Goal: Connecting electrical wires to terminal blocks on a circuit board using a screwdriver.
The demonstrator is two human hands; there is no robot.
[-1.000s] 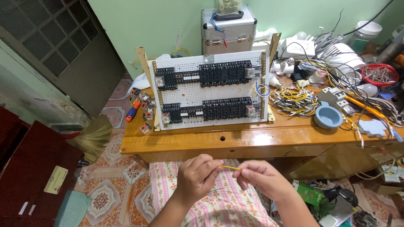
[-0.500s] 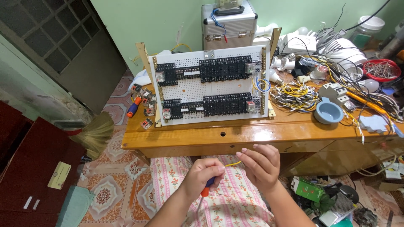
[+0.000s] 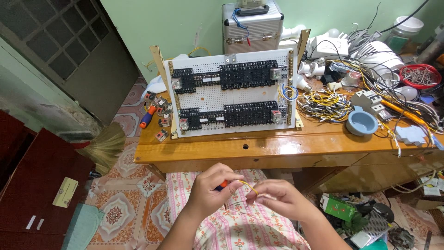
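Both hands are low in the view, at about 6 o'clock, over a lap covered in pink flowered cloth [image 3: 240, 227]. The left hand [image 3: 210, 190] has its fingers curled shut around a small tool with an orange and dark handle [image 3: 222, 185], only a bit of which peeks out between thumb and forefinger. The right hand [image 3: 277, 199] pinches one end of a short yellow wire [image 3: 247, 185], fingertips closed on it; the wire arches across the small gap between the two hands toward the tool.

Half a second earlier the right hand was raised higher, fingers fanned out more loosely, and more of the orange handle showed below the left hand. Now the right hand has dropped level with the left and the two sit closer together, nearly touching.

At 12 o'clock from the hands, well apart, stands a white perforated panel [image 3: 231, 95] with rows of black terminal blocks, upright on the wooden table [image 3: 277, 146]. At 2 o'clock on the table lie a tangle of yellow wires [image 3: 323, 102] and a blue bowl [image 3: 361, 121]. None of these has shifted.
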